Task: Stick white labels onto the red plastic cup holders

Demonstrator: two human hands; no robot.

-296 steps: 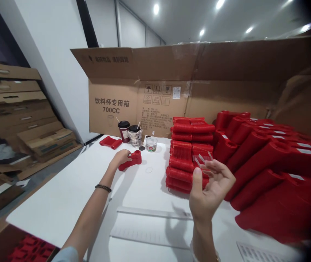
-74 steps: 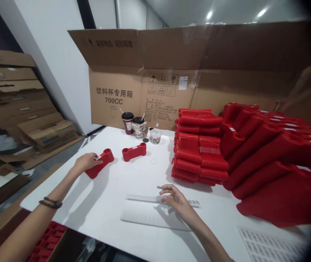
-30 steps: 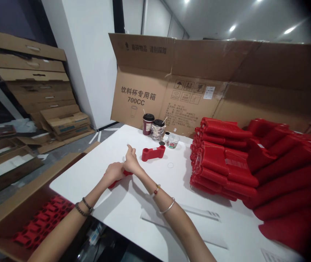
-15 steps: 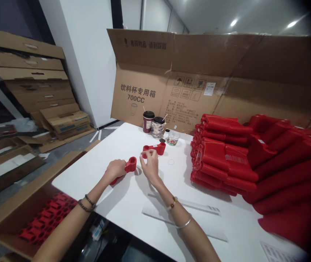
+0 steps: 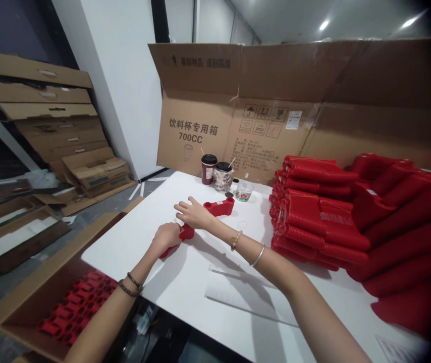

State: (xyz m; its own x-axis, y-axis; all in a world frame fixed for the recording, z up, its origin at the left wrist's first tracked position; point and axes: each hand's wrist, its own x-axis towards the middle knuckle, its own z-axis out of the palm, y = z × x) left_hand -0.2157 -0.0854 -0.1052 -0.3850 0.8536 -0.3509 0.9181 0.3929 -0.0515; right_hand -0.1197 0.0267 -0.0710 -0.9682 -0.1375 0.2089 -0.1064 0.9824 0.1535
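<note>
The right hand [image 5: 193, 213], shifted leftward since the earlier frame, is splaying beside the red roll [image 5: 187, 232] that the left hand [image 5: 167, 236] is gripping just left of frame centre.

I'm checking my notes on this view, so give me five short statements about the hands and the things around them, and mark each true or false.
1. The left hand grips a red roll. True.
2. The right hand is clenched in a fist. False: the right hand is open, its fingers spread.
3. A labelled red roll lies on the white table, beyond the hands. True.
4. The dark red cup has no lid. False: the dark red cup has a black lid, with a straw sticking up.
5. The cardboard box at the lower left holds many red pieces. True.
</note>
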